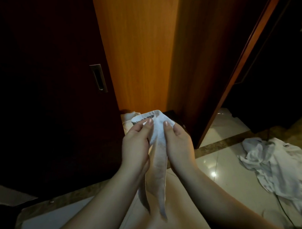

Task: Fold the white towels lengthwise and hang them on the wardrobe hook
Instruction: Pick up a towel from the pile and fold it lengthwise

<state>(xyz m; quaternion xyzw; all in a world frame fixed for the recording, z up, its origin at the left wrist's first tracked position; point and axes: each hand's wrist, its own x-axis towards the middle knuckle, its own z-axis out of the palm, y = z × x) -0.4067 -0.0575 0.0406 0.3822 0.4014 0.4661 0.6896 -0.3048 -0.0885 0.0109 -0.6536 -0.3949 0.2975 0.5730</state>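
Note:
A narrow white towel [157, 158] hangs folded lengthwise between my two hands, its lower end dangling toward the floor. My left hand [136, 144] pinches the towel's upper left edge with thumb and fingers. My right hand [177, 140] pinches the upper right side, thumb on top. The towel's top edge curls over just above my fingertips. Behind my hands stands the open wardrobe with its orange wooden inner panel [139, 54]. No hook is in sight.
A dark sliding wardrobe door [51, 83] with a metal recessed handle [98, 78] is at the left. A heap of white towels [277, 168] lies on the glossy tiled floor at the right. More white cloth [128, 117] sits at the wardrobe's bottom.

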